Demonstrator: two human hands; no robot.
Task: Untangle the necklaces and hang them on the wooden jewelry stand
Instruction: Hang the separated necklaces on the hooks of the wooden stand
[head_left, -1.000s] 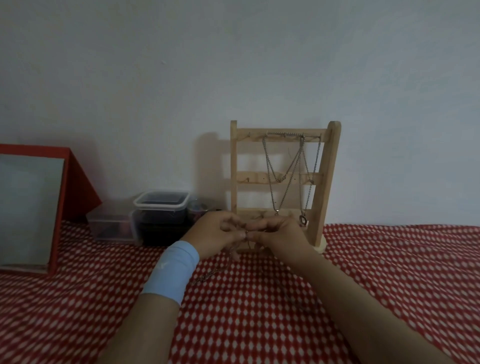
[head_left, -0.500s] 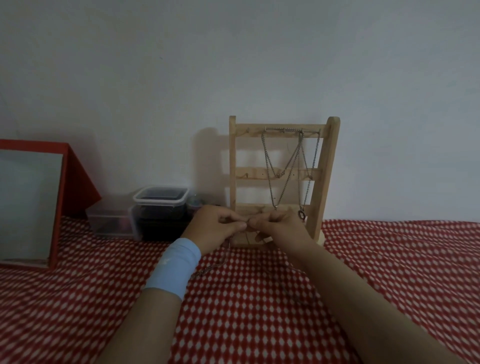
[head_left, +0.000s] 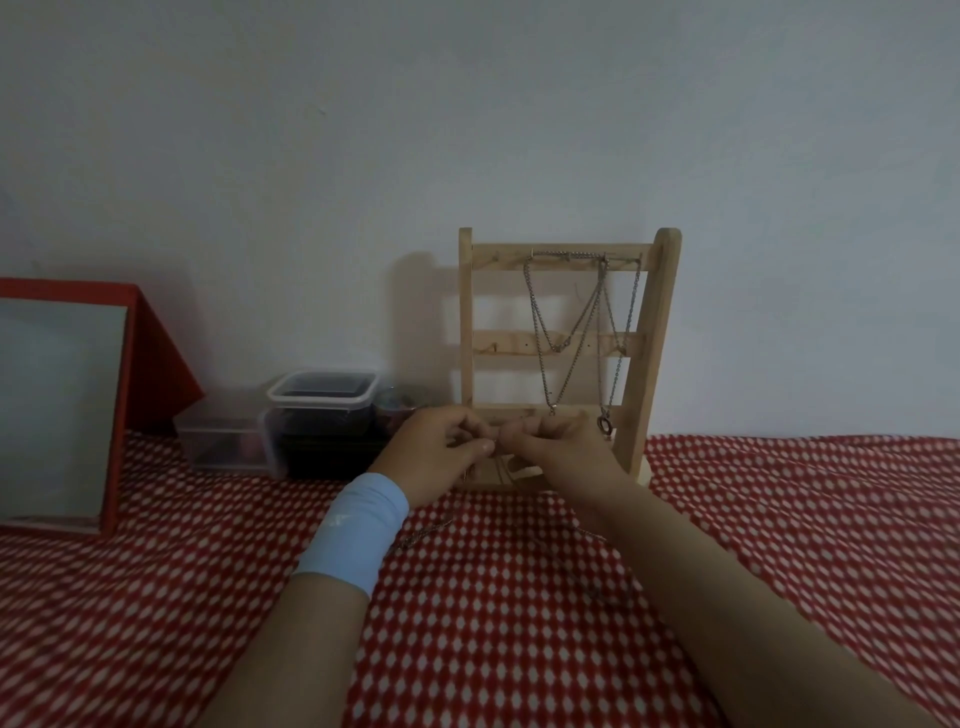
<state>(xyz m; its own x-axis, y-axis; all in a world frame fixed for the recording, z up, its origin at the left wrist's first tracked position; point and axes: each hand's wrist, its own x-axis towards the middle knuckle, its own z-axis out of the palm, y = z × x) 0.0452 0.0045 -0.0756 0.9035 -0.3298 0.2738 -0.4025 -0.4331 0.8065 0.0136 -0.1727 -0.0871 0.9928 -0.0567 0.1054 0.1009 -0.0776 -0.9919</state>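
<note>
The wooden jewelry stand (head_left: 652, 332) stands upright against the wall, with silver chains (head_left: 582, 332) hanging from its top bar and a ring pendant (head_left: 604, 425) low on the right. My left hand (head_left: 441, 452) and my right hand (head_left: 561, 447) meet just in front of the stand's lower bar, fingertips pinched together on a thin necklace chain (head_left: 497, 465) that drops between them. More of that chain (head_left: 423, 535) lies on the cloth below my left wrist, which wears a light blue band (head_left: 356, 535).
A red-and-white checked cloth (head_left: 779, 519) covers the surface. Left of the stand sit clear plastic containers (head_left: 322, 415), one with dark contents. A red-framed mirror (head_left: 62, 410) leans at the far left. The wall is close behind.
Both hands have risen slightly toward the stand's lower bar, still pinching the chain together. The camera view has shifted a little downward.
</note>
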